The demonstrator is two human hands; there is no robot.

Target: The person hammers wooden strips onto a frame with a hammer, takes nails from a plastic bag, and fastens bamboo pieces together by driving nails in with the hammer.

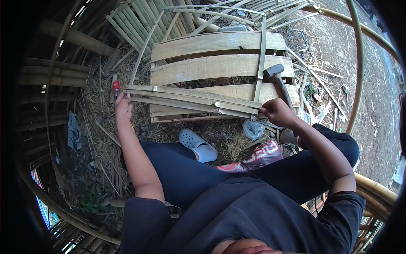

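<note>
A bundle of split bamboo strips lies slantwise across a low slatted wooden platform. My left hand is closed at the strips' left end. Just beyond its fingers is a small object with a red label, whose kind I cannot make out. At the right end, my right hand pinches the strips with its fingers curled. A hammer rests on the platform's right side, its handle pointing toward my right forearm. Crossing the platform near the hammer is an upright bamboo strip, joined to a thin bamboo frame.
Bamboo slats are stacked behind the platform. Loose strips and shavings cover the ground. A clear plastic bag and a red printed bag lie near my legs. Bamboo poles curve along the right side.
</note>
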